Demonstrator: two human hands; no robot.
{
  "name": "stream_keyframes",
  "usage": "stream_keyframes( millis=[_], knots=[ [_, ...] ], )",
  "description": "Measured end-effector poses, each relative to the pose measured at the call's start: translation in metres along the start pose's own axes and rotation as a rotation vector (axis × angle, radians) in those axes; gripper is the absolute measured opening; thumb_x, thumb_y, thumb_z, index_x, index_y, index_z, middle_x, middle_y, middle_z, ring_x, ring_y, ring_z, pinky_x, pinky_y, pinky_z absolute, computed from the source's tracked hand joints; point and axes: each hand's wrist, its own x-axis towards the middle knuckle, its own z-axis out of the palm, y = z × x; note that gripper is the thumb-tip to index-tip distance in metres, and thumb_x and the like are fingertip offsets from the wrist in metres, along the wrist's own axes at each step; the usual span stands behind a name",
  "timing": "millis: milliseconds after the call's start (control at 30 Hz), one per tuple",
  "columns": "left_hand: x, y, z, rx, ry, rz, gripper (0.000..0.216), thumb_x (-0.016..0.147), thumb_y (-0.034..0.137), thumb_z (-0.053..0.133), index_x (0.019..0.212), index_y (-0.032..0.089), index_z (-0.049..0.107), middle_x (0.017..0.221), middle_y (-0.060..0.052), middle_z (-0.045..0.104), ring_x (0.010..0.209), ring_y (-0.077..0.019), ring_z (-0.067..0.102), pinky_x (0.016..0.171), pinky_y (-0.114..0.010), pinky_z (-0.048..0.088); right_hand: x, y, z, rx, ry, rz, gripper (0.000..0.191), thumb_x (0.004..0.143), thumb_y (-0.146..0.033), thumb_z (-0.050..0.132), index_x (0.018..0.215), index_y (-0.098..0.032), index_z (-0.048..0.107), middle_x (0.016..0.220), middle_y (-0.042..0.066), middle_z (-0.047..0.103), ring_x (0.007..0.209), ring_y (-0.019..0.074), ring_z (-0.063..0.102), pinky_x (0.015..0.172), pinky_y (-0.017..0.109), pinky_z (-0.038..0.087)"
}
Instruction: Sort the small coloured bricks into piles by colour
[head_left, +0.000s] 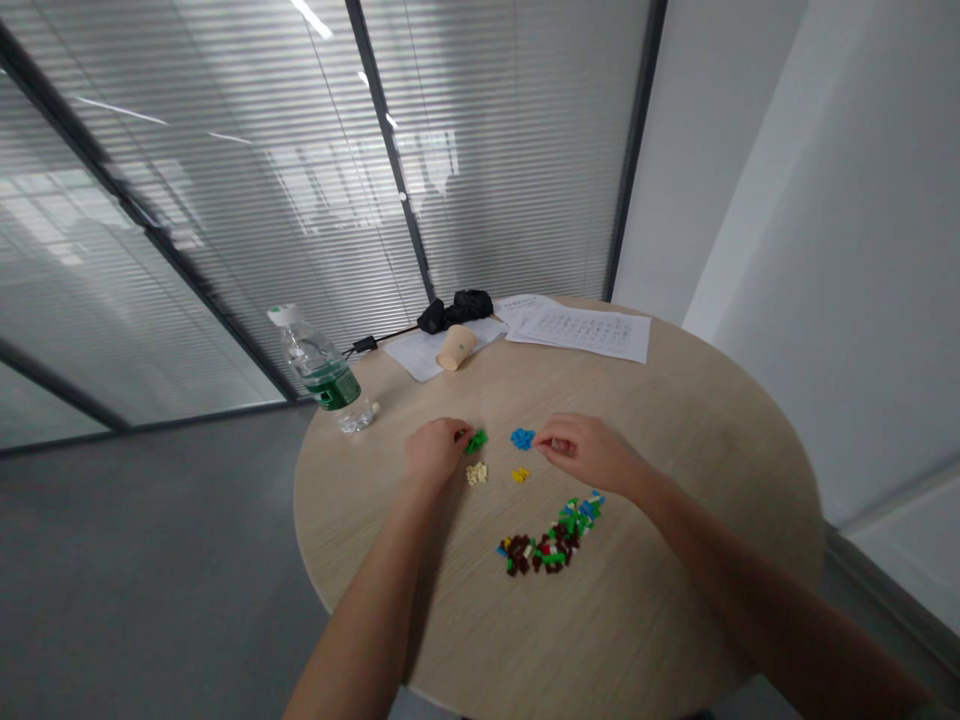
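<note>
Just by left hand [435, 452], green pile [477, 441]; right hand [585, 450], blue pile [523, 438].

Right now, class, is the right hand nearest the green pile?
No, the right hand is right beside the blue pile of small pieces.

One colour each is shown by the green pile [478, 440], the blue pile [522, 438], the cream pile [477, 474] and the yellow pile [520, 475]. In the heap [553, 553], dark brown is mixed with green, blue, white, red and yellow. The table [712, 420] is grained in pale wood tones, the bottle [336, 385] is banded green, the blinds [525, 150] are striped grey.
</note>
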Motion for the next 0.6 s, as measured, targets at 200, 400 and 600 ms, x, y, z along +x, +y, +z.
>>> stream_keyframes(
  millis=[200,400,600],
  knots=[
    [0.0010,-0.0006,0.0013,0.004,0.005,0.008,0.025,0.084,0.036,0.052,0.097,0.027,0.071,0.099,-0.007,0.071,0.085,-0.0219,0.063,0.064,-0.026,0.040,-0.0020,0.0015,0.0038,0.052,-0.281,-0.052,0.014,0.075,-0.015,0.058,0.081,-0.016,0.070,0.077,0.004,0.066,0.066,0.0118,0.053,0.063,0.023,0.040],
    [0.0015,0.0000,0.0015,0.004,0.000,-0.018,0.025,0.083,0.037,0.053,0.099,0.028,0.071,0.100,-0.006,0.071,0.086,-0.0213,0.063,0.064,-0.025,0.040,-0.0052,0.0067,0.0008,0.151,-0.530,0.027,0.015,0.067,-0.012,0.061,0.077,-0.014,0.072,0.069,0.003,0.066,0.057,0.0103,0.053,0.055,0.020,0.039],
    [-0.0015,0.0041,-0.0035,-0.033,0.014,-0.049,0.027,0.084,0.041,0.052,0.097,0.026,0.070,0.095,-0.006,0.071,0.083,-0.0200,0.063,0.062,-0.025,0.039,-0.0066,0.0054,-0.0038,0.124,-0.581,0.072,0.016,0.064,-0.011,0.061,0.074,-0.015,0.073,0.069,0.003,0.067,0.060,0.0111,0.055,0.057,0.021,0.041]
  ],
)
